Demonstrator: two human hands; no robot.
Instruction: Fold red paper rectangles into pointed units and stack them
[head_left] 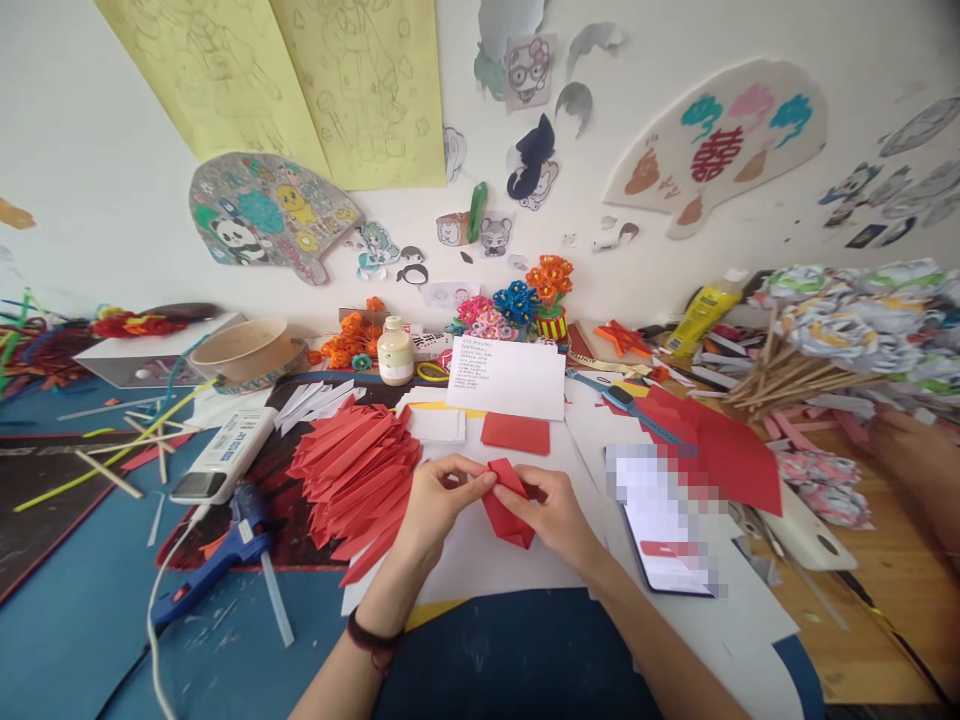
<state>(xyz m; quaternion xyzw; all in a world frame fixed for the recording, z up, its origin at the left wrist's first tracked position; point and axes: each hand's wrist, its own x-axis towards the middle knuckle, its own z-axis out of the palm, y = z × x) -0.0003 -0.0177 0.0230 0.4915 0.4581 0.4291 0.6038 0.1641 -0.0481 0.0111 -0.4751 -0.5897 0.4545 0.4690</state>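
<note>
My left hand [450, 500] and my right hand [546, 508] both pinch the upper part of a folded red paper piece [504, 518] over white sheets. Its lower end hangs free between them, with a creased, angled tip. A flat red paper rectangle [515, 434] lies just beyond my fingers, beside a small white paper stack [438, 426]. To the left of my left hand is a large pile of folded red paper strips [356, 480]. A handwritten white sheet [507, 378] rests behind the red rectangle.
At the left are a blue glue gun [214, 575], a white power strip [234, 450] and a bowl [241, 350]. A phone [664, 530] and red sheets [709, 440] lie at the right. Another person's hand [911, 450] is at the far right, near wooden sticks.
</note>
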